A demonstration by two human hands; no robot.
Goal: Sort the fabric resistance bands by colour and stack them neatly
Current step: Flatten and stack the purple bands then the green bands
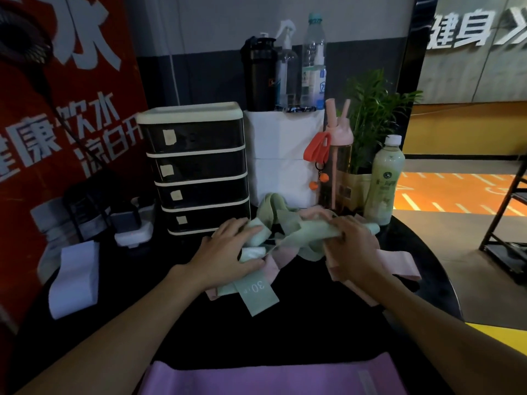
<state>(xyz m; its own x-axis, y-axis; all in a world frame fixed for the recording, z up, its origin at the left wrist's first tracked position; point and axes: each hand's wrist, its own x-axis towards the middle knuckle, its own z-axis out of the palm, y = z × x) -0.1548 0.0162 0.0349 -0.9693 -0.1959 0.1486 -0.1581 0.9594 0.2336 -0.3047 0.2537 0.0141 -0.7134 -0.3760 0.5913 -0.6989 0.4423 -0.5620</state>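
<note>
A tangled heap of green bands (pixel 288 223) and pink bands (pixel 399 262) lies in the middle of the black round table (pixel 299 332). My left hand (pixel 228 256) grips a bunched light-green band at the heap's left side. My right hand (pixel 352 249) holds a green band stretched across the heap's top. One green band marked "30" (pixel 258 295) sticks out toward me. A purple band (pixel 273 377) lies flat at the table's near edge. A lavender-white band (pixel 74 277) lies apart at the left.
Behind the heap stand a black drawer unit (pixel 196 169), a white box (pixel 285 155) with bottles on top, a pink straw bottle (pixel 338 166), a green drink bottle (pixel 383 181) and a potted plant (pixel 373 115). A charger block (pixel 132 228) sits at the left.
</note>
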